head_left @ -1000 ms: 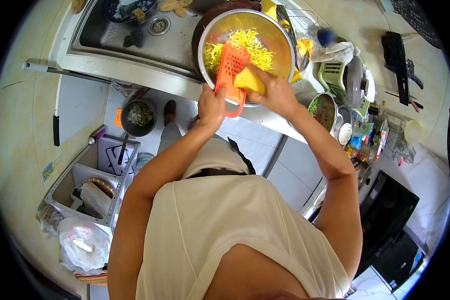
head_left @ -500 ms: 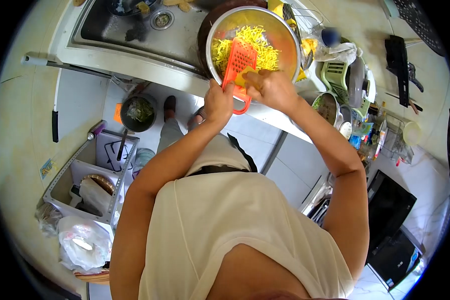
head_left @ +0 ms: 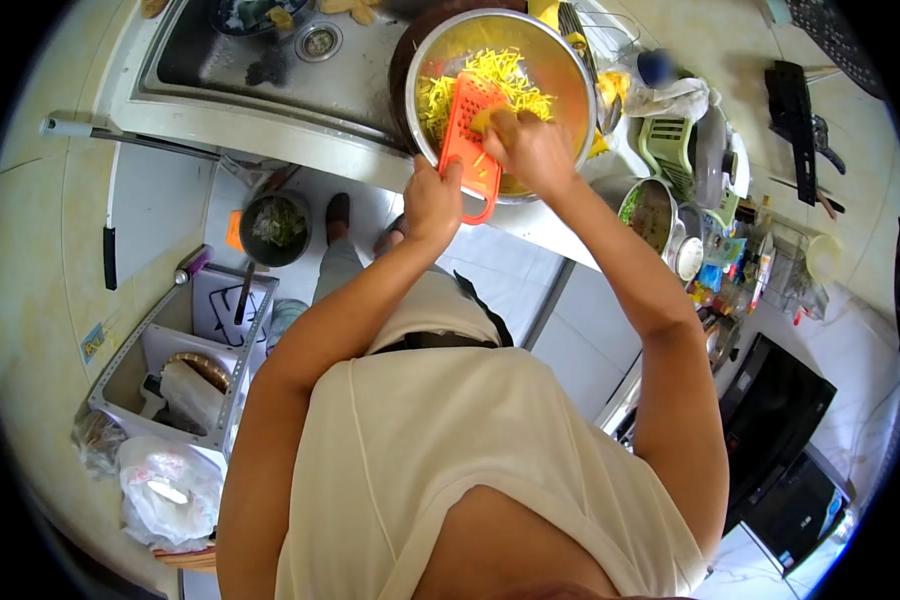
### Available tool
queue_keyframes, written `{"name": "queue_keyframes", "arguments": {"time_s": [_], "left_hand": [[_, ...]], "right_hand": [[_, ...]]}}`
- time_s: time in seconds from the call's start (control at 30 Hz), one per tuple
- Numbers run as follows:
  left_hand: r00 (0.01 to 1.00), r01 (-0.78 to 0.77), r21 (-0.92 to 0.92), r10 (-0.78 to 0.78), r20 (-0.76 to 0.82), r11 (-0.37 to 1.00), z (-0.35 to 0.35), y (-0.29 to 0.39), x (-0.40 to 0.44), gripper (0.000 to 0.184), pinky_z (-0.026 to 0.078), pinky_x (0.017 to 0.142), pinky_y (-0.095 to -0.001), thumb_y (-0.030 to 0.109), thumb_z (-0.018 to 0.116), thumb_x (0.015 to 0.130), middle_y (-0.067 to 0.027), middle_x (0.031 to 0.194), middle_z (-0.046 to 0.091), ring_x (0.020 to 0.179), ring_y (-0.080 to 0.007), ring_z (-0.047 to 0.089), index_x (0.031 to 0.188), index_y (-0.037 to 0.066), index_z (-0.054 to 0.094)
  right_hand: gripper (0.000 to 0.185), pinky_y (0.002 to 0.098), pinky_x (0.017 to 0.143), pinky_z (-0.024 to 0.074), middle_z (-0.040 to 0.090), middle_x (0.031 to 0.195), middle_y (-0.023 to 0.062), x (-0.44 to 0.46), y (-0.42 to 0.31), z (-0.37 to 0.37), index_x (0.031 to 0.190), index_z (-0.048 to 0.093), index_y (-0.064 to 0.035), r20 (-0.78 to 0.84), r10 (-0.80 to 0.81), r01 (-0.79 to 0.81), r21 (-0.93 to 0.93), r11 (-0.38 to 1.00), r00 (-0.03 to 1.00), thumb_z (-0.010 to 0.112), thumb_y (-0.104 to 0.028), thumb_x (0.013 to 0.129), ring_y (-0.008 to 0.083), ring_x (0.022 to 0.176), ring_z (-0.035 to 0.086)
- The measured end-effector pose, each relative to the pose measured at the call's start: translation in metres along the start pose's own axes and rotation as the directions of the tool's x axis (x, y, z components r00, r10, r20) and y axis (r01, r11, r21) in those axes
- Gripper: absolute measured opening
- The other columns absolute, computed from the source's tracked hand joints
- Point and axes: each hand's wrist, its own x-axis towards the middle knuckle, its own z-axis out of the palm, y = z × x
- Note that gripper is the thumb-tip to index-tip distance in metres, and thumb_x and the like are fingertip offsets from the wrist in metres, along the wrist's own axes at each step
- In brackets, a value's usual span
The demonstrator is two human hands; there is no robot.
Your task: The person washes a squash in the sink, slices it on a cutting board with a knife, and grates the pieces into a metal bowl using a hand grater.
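Note:
An orange-red grater (head_left: 459,139) leans across the near rim of a metal bowl (head_left: 580,75). My left hand (head_left: 434,203) is closed round the grater's left edge near its handle end. A yellow vegetable piece (head_left: 481,120) is pressed against the grating face by my right hand (head_left: 530,150), whose curled fingers cover most of it. Yellow shreds (head_left: 497,70) lie inside the bowl, on both sides of the grater. The exact kind of vegetable cannot be made out.
Left of the bowl is a steel sink (head_left: 270,80) with a dark dish (head_left: 240,15) in it. To the right stand a pot (head_left: 650,215) and a green rack (head_left: 668,145). A bin (head_left: 275,228) sits on the floor below the counter edge.
My right hand has slid up the grater with the yellow piece, toward the bowl's middle. My left hand keeps its hold, and the whole view has shifted slightly.

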Motion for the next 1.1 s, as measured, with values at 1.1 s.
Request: {"name": "queue_keyframes", "arguments": {"time_s": [1.1], "left_hand": [[0.998, -0.001, -0.059, -0.003, -0.06, 0.998, 0.005, -0.005, 0.002, 0.052, 0.045, 0.085, -0.0523, 0.039, 0.054, 0.089, -0.0355, 0.096, 0.061, 0.093, -0.0507, 0.059, 0.103, -0.011, 0.05]], "right_hand": [[0.015, 0.043, 0.05, 0.0508, 0.063, 0.061, 0.0133, 0.054, 0.046, 0.05, 0.075, 0.064, -0.0105, -0.032, -0.032, 0.033, 0.044, 0.998, 0.999, 0.058, -0.023, 0.077, 0.0311, 0.05, 0.061]]}}
